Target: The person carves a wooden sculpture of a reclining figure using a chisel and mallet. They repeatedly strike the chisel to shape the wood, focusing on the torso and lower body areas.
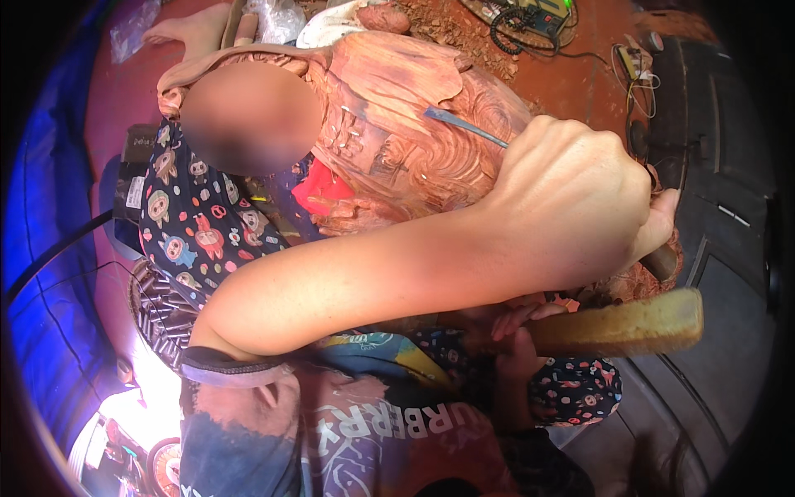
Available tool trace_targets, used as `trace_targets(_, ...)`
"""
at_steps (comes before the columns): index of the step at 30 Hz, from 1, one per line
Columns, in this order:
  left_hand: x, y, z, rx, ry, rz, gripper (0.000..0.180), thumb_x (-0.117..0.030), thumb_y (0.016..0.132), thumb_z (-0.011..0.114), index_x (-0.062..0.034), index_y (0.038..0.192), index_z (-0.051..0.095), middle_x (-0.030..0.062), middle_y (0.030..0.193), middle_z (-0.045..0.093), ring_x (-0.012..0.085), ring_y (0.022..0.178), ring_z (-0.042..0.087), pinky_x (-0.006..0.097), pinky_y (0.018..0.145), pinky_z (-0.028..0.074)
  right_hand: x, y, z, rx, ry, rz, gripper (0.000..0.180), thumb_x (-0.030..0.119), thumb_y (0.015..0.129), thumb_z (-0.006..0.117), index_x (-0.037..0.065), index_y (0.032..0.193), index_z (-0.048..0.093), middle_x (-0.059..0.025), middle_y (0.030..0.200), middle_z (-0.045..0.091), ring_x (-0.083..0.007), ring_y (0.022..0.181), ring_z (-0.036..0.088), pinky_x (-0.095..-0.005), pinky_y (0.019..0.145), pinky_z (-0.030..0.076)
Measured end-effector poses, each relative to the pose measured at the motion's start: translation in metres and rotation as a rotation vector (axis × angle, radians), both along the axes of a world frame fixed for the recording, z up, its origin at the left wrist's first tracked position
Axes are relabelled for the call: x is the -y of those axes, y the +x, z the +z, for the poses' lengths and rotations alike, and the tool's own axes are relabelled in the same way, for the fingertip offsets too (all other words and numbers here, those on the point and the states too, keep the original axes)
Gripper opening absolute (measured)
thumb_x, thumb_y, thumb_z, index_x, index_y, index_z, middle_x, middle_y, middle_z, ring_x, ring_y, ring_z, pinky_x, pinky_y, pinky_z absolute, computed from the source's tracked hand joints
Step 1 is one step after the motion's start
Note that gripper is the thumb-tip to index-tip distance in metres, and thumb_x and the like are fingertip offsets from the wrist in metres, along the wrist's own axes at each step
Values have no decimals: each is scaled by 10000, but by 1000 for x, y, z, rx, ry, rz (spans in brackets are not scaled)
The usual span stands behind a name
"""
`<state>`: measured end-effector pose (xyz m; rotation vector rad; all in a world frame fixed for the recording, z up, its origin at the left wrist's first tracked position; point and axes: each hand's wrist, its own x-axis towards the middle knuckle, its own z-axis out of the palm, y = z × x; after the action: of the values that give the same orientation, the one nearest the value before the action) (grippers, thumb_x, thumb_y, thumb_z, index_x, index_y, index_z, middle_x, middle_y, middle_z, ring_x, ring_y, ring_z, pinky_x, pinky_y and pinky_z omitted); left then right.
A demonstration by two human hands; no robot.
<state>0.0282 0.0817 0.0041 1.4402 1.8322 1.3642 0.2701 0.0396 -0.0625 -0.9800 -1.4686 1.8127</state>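
Reddish wood fills the middle: a carving (397, 124) lies across the person's lap, resting on a patterned cloth (199, 224) at its left, with wood chips (451, 25) on the floor beyond it. Over the carving crosses the left hand (571, 203), fist closed around a chisel (464, 127) whose blade tip touches the carved surface. Lower right, the right hand (522, 319), mostly hidden under the forearm, has its fingers wrapped on a pale wooden mallet (621, 323).
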Motion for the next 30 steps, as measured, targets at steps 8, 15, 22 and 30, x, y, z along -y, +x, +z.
trace_targets(8, -1, 0, 4, -22, -35, -23, 427, -343, 822, 544, -56, 523, 648, 120, 465, 546, 307, 453, 559, 397, 510, 428, -4, 0, -3, -137, 27, 34, 305, 78, 820, 615, 50, 1015, 382, -111, 734, 508, -204, 606, 538, -326, 558, 471)
trace_targets(15, -1, -2, 3, 125, -39, -65, 430, -340, 829, 535, -59, 524, 649, 137, 449, 536, 315, 441, 558, 413, 504, 430, 0, 0, 2, 91, 19, -24, 314, 1, 795, 590, 30, 1020, 372, -98, 723, 482, -190, 607, 527, -315, 556, 462)
trace_targets(22, 0, -1, -1, 32, 6, -11, 451, -353, 829, 536, -55, 509, 642, 145, 442, 530, 319, 429, 556, 420, 477, 430, 4, -7, 1, -22, -39, -43, 397, -84, 747, 630, 35, 1048, 400, -92, 829, 505, -153, 642, 546, -275, 553, 477)
trace_targets(30, 1, -3, -7, -74, 80, 26, 479, -328, 883, 510, -88, 478, 596, 103, 398, 481, 309, 378, 505, 398, 398, 407, 15, -11, 3, 96, -22, -183, 400, -83, 750, 627, 41, 1039, 380, -90, 824, 500, -162, 623, 529, -280, 540, 467)
